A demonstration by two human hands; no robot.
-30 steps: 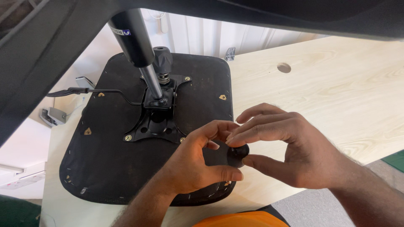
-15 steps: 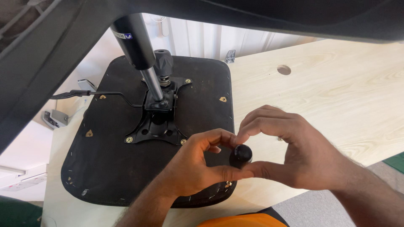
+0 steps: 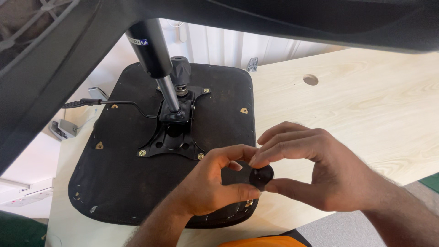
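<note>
An upturned black chair seat (image 3: 123, 183) lies on a pale wooden table (image 3: 356, 110). A black metal mechanism plate (image 3: 171, 137) is bolted to its middle, with a gas cylinder (image 3: 153, 55) rising toward the camera and a black knob (image 3: 180, 71) beside it. My left hand (image 3: 210, 187) and my right hand (image 3: 315, 169) meet over the seat's near right corner. Together their fingertips pinch a small round black part (image 3: 261, 176). Its underside is hidden by my fingers.
A thin lever (image 3: 105, 103) sticks out left from the mechanism. The table has a round cable hole (image 3: 310, 79). A dark chair part (image 3: 55, 68) crosses the top and left of the view. White wall panels stand behind; grey floor shows at the lower right.
Both hands have shifted slightly right and lower with the small black part, and my fingers have turned around it. The seat has not moved.
</note>
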